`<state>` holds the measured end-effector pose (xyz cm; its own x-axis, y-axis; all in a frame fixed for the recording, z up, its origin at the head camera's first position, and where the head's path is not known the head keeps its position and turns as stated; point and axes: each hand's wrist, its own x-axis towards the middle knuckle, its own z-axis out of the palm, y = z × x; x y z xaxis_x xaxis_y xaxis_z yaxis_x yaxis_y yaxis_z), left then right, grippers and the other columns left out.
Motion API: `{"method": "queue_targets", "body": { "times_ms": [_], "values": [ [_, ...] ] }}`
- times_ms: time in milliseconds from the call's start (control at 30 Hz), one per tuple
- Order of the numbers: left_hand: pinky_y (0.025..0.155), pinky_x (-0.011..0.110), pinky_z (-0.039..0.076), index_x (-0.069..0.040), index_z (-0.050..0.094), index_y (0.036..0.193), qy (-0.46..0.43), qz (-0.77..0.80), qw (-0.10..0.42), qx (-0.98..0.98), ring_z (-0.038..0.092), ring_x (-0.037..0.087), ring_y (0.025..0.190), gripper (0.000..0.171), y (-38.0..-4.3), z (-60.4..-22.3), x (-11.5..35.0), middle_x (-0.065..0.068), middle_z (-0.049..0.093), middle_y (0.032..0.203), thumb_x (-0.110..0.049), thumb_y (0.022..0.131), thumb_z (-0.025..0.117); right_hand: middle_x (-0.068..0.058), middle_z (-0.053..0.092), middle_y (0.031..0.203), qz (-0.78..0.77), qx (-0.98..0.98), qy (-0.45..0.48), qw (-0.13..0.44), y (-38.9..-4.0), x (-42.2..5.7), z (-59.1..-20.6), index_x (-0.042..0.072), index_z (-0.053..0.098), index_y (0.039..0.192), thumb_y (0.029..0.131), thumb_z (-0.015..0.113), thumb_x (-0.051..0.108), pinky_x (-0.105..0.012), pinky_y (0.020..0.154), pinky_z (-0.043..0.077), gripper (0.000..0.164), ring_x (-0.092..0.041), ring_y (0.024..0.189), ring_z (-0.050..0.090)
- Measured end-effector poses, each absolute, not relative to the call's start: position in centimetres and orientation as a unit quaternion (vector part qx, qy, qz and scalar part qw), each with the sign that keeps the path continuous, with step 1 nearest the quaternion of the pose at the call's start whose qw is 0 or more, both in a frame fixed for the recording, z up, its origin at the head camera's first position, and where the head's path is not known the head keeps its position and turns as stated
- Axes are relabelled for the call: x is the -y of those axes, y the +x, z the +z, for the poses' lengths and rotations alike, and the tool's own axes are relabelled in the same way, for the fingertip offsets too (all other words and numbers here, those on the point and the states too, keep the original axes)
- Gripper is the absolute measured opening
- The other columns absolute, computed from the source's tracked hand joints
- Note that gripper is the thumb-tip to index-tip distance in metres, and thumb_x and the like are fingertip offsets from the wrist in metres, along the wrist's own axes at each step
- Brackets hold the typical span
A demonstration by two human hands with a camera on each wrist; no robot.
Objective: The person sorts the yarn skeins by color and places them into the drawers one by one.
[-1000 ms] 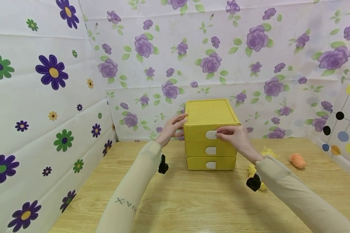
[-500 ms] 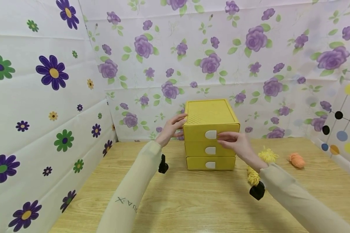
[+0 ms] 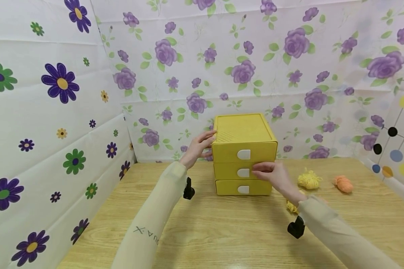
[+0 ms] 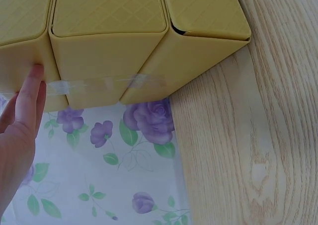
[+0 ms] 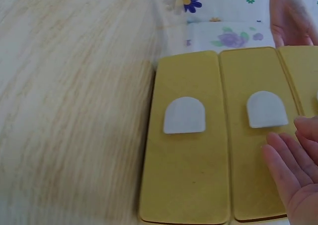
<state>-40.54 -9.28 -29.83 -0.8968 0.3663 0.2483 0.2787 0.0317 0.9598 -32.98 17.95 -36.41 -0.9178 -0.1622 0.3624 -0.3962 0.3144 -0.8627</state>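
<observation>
A yellow drawer unit (image 3: 245,129) with three stacked drawers stands toward the back of the table, all of them pushed in. Each drawer front bears a white rounded tab handle. My left hand (image 3: 198,151) rests its fingertips against the unit's left side near the top; in the left wrist view one fingertip (image 4: 37,71) touches the yellow side panel. At the middle drawer's handle (image 3: 243,172), my right hand (image 3: 274,177) sits just to the right, fingers loosely bent. The right wrist view shows a small gap between its fingers and that white handle (image 5: 267,110).
To the right lie a yellow yarn bundle (image 3: 309,180), an orange yarn ball (image 3: 343,184) and another yellow bundle (image 3: 291,207), partly hidden by the right wrist. A flowered cloth (image 3: 171,123) hangs behind the wooden table (image 3: 229,231).
My right hand has let go of the top drawer's handle and moved down beside the middle one. My left hand has stayed on the unit's side.
</observation>
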Motion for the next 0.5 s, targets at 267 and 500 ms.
{"method": "queue_targets", "body": {
  "times_ms": [267,500],
  "values": [
    [0.082,0.049,0.043,-0.020,0.048,0.132,0.225,0.659,0.033,-0.717,0.044,0.031,0.103,0.039,-40.5,-29.8,9.3,0.007,0.044,0.126,-0.029,0.094,0.052,-0.014,0.065,0.095,0.558,0.807,0.162,0.108,-33.4,-17.4,-37.4,-0.004,0.067,0.102,0.081,0.070,0.010,-0.027,0.069,0.050,0.026,-0.023,0.084,0.062],
    [0.085,0.052,0.041,-0.021,0.048,0.132,0.229,0.663,0.037,-0.712,0.044,0.030,0.103,0.039,-40.4,-29.8,9.3,0.005,0.041,0.131,-0.028,0.094,0.051,-0.017,0.065,0.094,0.579,0.797,0.145,0.094,-33.6,-16.8,-37.7,-0.008,0.066,0.102,0.082,0.068,0.007,-0.028,0.070,0.050,0.025,-0.026,0.084,0.062]
  ]
}}
